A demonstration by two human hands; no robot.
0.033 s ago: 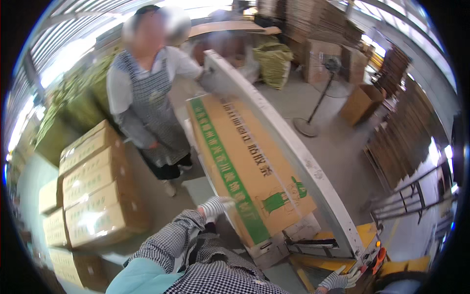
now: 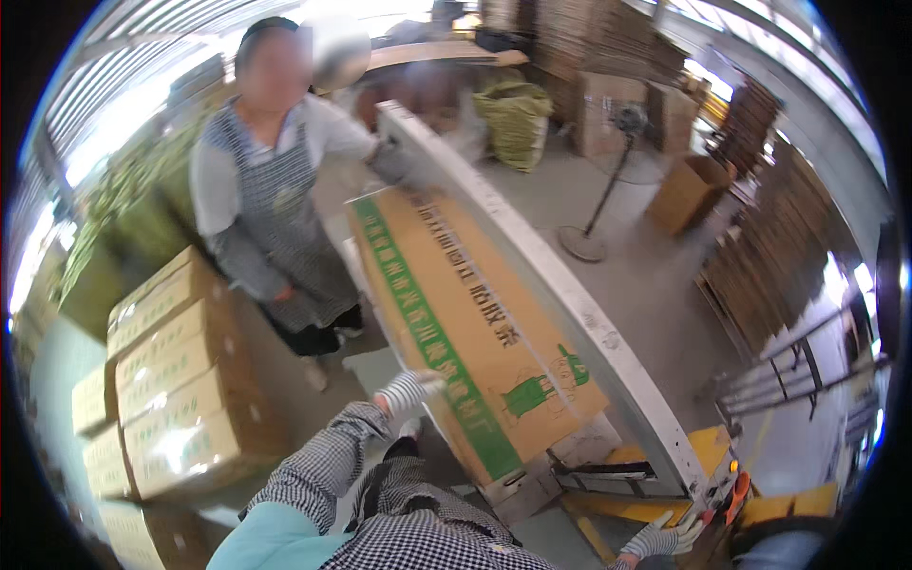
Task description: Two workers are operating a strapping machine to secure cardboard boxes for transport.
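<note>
A long flat cardboard carton with a green band lies on the bed of a strapping machine, under its long white frame. My left hand, in a striped work glove, is at the carton's near left edge with fingers stretched toward it; whether it presses on the carton I cannot tell. Low at the right, my right hand, in a like glove, is open with fingers spread beside the machine's yellow end and an orange-red handle. Thin white straps cross the carton.
Across the machine stands a co-worker in a checked apron, one arm at the frame's far end. Sealed cartons are stacked at left. A floor fan, an open box and flattened cardboard stand at right.
The view has shifted slightly, so the background sits further left. The co-worker's head is lower and turned a little. My hands keep nearly the same places at the machine.
</note>
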